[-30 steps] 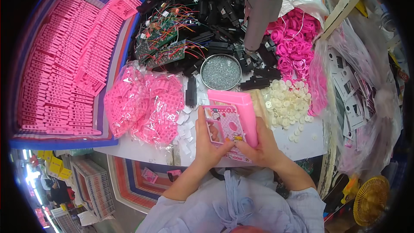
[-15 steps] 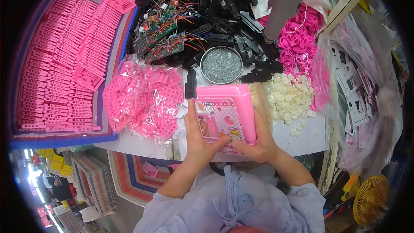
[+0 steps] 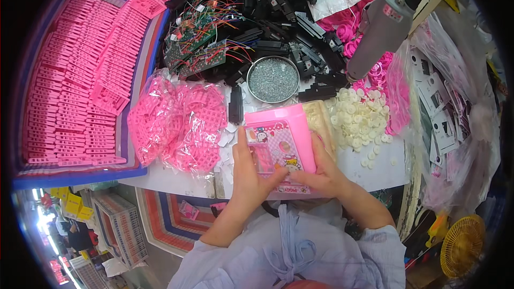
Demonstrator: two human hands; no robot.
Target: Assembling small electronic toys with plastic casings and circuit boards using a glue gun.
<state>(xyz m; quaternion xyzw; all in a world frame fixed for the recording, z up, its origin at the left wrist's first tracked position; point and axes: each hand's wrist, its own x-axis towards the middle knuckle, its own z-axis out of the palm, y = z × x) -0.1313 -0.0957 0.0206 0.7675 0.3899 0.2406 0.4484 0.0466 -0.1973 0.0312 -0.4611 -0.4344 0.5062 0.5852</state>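
Observation:
Between my two hands, a pink plastic box-shaped toy casing (image 3: 302, 128) is held just above the near part of the table. A printed cartoon panel (image 3: 284, 142) with a window opening covers its upward face. My left hand (image 3: 249, 174) grips the left side, its thumb at the lower edge. My right hand (image 3: 326, 171) wraps the right side, with its thumb pressed on the panel's lower part near the left thumb. The fingers beneath the casing are hidden. A black plastic part (image 3: 235, 105) lies just beyond my left fingertips.
A crate of pink panels (image 3: 80, 75) stands left, beside bagged pink mesh parts (image 3: 184, 123). Circuit boards (image 3: 198, 48), black parts (image 3: 278, 0) and a bowl of screws (image 3: 273, 79) lie beyond. White discs (image 3: 361, 118) sit right, under a hanging grey electric screwdriver (image 3: 380, 35).
The casing has tilted in my hands, so its thick right side shows less. The hanging screwdriver has swung to the right and nearer.

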